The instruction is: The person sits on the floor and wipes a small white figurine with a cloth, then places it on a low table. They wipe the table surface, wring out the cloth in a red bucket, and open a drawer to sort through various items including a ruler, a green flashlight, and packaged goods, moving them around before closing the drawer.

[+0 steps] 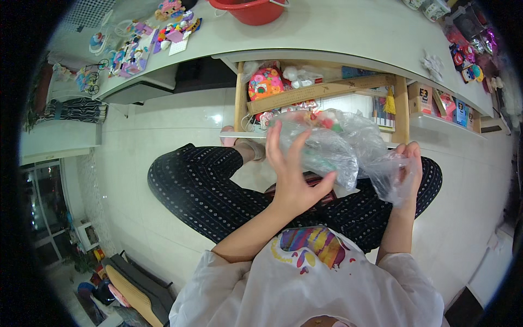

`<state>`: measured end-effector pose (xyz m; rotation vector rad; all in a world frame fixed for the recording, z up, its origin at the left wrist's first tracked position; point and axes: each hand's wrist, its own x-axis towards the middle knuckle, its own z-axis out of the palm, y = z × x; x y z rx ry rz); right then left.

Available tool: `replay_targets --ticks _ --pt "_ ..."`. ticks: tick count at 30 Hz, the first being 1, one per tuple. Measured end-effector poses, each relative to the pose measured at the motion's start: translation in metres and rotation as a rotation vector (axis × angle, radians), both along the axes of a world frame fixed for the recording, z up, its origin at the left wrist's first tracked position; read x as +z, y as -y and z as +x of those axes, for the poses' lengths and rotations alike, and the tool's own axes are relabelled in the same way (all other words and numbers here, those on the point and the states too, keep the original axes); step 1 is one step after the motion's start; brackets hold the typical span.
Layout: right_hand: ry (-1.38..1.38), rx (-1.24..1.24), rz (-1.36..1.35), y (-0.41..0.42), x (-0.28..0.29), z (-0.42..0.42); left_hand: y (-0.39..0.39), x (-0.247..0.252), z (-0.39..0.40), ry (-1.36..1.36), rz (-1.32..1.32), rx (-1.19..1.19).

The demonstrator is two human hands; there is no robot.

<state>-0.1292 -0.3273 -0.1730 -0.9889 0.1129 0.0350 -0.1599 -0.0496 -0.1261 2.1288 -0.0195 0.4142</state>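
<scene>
A clear plastic bag [331,143], crumpled, with red, white and green items showing inside, hangs above my lap and the front of an open wooden drawer [402,110]. My right hand [408,167] grips the bag's gathered end at the right. Fingers spread apart, my left hand [296,171] is at the bag's left side; whether it touches the plastic is hard to tell. Behind the bag, a long wooden ruler [318,93] lies slantwise across the drawer. A pink and orange flowered toy [265,83] sits at the drawer's left, and a yellow tassel [389,102] at its right.
The white desk [347,28] above the drawer bears a red basin [249,10], toy-brick builds [132,55] at left and a crumpled white item [432,65] at right. Small boxes [445,104] fill a compartment right of the drawer. A dark chair [141,286] stands at lower left.
</scene>
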Motion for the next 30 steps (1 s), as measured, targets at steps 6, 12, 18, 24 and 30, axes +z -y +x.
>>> replay_targets --ticks 6,12,18,24,30 --pt "-0.247 -0.165 -0.165 0.008 0.010 0.007 -0.017 -0.064 0.026 -0.036 0.117 -0.045" --pt "0.102 -0.521 -0.808 0.016 0.032 0.001 -0.036 -0.039 0.032 -0.507 -1.238 0.167" --pt "0.696 -0.094 -1.733 -0.058 0.092 0.000 -0.031 -0.025 0.035 -0.785 -1.568 0.116" --pt "0.092 0.359 -1.773 -0.035 0.026 0.035 -0.026 -0.016 0.030 -0.712 -1.126 -0.343" --pt "-0.273 0.522 -0.596 -0.031 0.026 0.035 -0.036 -0.052 0.029 -0.709 -0.496 -0.053"
